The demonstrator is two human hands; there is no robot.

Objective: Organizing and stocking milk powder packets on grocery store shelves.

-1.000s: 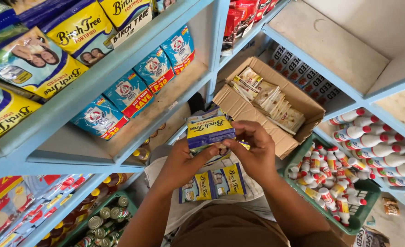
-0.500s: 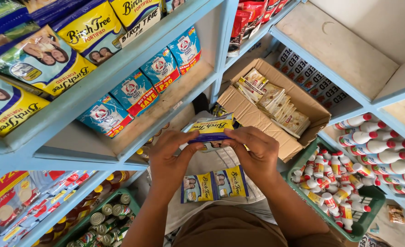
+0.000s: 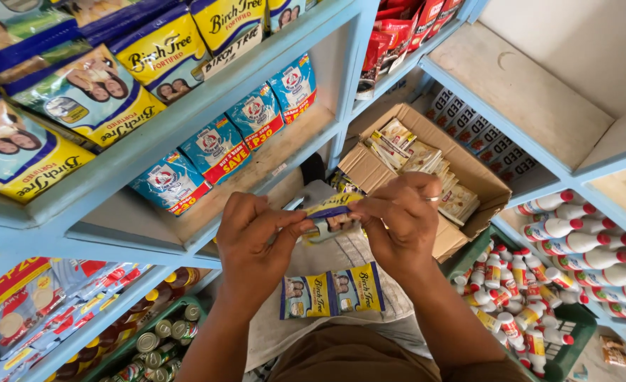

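Note:
Both my hands pinch a strip of small yellow and blue sachets (image 3: 330, 290) at chest height in front of the blue shelves. My left hand (image 3: 253, 244) grips the top sachet (image 3: 327, 216) from the left, and my right hand (image 3: 401, 223), with a ring on one finger, grips it from the right. The top sachet is folded flat between my fingers. Two more sachets hang below it, side by side, over a light cloth on my lap.
Blue wooden shelves (image 3: 207, 106) carry yellow and blue milk-powder bags above and smaller blue packets (image 3: 217, 152) below. An open cardboard box (image 3: 433, 170) holds several small packets. Green crates hold white bottles with red caps (image 3: 539, 283) and tins (image 3: 154, 343).
The sachet strip has come down from an upright hold to a folded, flat one. Both hands have closed in tighter on the top sachet.

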